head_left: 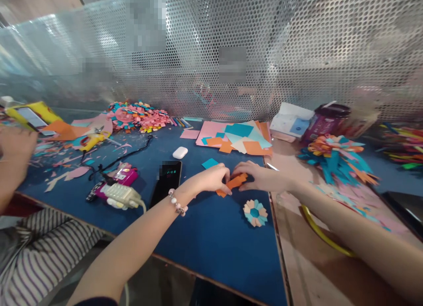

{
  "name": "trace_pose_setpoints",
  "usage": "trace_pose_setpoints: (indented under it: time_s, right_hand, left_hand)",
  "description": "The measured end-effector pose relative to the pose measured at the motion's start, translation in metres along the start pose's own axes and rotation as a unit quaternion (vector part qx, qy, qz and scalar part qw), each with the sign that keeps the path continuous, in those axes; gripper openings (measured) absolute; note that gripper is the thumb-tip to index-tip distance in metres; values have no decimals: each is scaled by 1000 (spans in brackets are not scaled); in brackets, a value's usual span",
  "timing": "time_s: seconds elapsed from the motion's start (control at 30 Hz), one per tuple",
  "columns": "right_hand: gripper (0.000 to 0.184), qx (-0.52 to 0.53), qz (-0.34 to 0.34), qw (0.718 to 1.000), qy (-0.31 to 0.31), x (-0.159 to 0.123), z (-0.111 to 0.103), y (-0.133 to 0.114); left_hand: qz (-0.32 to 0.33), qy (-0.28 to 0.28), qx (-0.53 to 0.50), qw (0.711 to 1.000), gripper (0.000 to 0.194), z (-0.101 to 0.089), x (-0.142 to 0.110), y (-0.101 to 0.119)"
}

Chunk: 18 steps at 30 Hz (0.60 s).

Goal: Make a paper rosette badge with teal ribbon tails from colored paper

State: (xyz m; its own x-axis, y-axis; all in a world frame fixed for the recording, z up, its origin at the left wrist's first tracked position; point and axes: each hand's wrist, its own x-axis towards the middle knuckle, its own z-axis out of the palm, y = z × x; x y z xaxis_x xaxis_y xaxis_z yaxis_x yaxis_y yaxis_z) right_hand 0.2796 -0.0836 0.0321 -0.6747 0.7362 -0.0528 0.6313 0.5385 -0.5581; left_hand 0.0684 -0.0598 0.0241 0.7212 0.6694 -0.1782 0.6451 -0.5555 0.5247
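Over the blue table, my left hand [216, 177] and my right hand [253, 176] pinch a small piece of orange paper [235, 182] between them. The paper has a notched or folded edge; its exact shape is partly covered by my fingers. Just below my right hand lies a paper flower [261, 215] with blue and cream petals and a blue centre. A blue paper square [209, 163] rests behind my left hand. Coloured sheets and squares [241, 129] in pink, teal, cream and orange are stacked farther back.
A phone [167, 182], a white earbud case [180, 152] and a power strip with plugs [120, 193] lie to the left. Piled paper flowers [139, 116] stand against the perforated metal screen [211, 46]. At right is a large paper bouquet [337, 158]. A co-worker's hand [16, 147] shows far left.
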Motion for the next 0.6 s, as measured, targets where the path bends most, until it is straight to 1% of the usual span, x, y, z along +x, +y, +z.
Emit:
trace_pose_setpoints:
  time_s: [0.07,0.17,0.3,0.4,0.5,0.6]
  right_hand:
    - [45,6,-4,1000,0,0,0,1]
    - [46,46,17,999,5,0,0,0]
    - [37,156,52,986,10,1,2,-5]
    - [29,211,62,975,29,1,4,-9]
    - [24,223,57,972,46,1,4,-12]
    - [21,182,51,979,73,-1,-1,-17]
  left_hand:
    - [5,0,-2,1000,34,0,1,0]
    - [9,-4,-12,1000,33,-1,3,1]
    - [8,-11,-32,999,34,-1,3,-1]
    - [6,-19,-53,998,35,-3,2,-2]
    - [10,-19,-74,997,38,-4,1,-2]
    - [13,-13,-108,994,44,-7,-1,2]
